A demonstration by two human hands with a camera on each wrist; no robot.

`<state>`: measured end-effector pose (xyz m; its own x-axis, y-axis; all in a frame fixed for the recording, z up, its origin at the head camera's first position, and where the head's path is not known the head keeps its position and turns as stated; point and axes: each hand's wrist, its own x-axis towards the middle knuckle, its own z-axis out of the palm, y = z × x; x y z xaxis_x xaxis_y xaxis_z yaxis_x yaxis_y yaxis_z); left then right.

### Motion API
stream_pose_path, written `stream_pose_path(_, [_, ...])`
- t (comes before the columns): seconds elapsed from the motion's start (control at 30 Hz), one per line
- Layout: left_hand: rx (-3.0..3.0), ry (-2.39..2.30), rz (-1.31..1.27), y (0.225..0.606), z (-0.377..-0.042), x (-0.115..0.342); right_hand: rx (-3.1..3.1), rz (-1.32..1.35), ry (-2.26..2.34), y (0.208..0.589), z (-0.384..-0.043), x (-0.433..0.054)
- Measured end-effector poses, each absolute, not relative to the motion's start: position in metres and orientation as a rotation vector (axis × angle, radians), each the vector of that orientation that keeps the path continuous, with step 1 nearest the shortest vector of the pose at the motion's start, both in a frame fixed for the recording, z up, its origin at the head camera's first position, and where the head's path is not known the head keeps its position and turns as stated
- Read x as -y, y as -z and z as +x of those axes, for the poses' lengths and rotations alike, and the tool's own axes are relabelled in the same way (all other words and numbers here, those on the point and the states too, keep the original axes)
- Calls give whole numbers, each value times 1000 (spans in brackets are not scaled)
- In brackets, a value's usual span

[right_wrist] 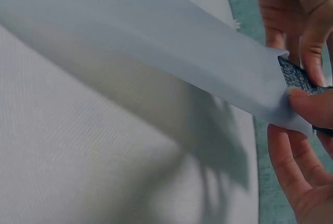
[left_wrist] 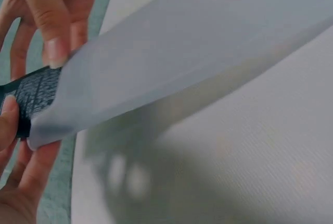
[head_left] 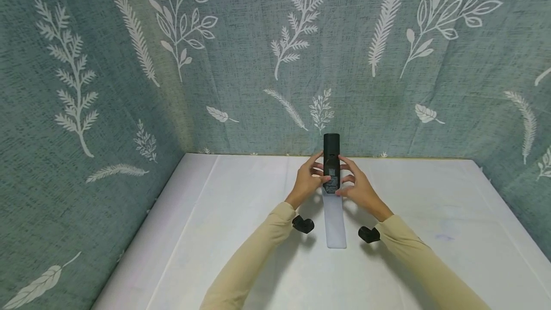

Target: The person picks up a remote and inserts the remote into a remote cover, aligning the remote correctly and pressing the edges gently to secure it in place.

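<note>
A black remote control (head_left: 331,145) with a printed label stands end-up between both hands. Its lower end sits in the mouth of a translucent white plastic sleeve (head_left: 334,224), which extends toward the person. My left hand (head_left: 306,183) grips the remote from the left, thumb on the label. From the right, my right hand (head_left: 360,189) pinches the sleeve's mouth, its thumb at the rim and its fingers along the remote. The left wrist view shows the sleeve (left_wrist: 156,52) slanting above its shadow. In the right wrist view the label (right_wrist: 296,73) shows just beyond the sleeve's rim.
A white table (head_left: 241,195) lies under the hands. Green leaf-patterned fabric (head_left: 241,51) rises behind it and along the sides. Black devices (head_left: 303,225) are at both wrists.
</note>
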<state>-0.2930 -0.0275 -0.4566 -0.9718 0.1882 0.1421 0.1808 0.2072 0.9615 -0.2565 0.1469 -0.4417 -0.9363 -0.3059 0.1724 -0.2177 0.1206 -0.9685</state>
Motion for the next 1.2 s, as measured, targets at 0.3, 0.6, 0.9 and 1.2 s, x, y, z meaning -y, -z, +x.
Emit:
stream_pose_path(0.3, [-2290,-1976,613,446,-283,35,-2281,-598,2031,447,-258,-156])
stream_pose_path(0.6, [-2057,-1954,732,417,-261,48,-2209,-668,2104,436,-247,-161])
stream_pose_path(0.9, [-2115,-1944,737,397,-243,50,-2135,-778,2099,425,-241,-164])
stream_pose_path(1.2, [-2080,-1970,803,389,-238,51,-2196,-831,2037,410,-235,-168])
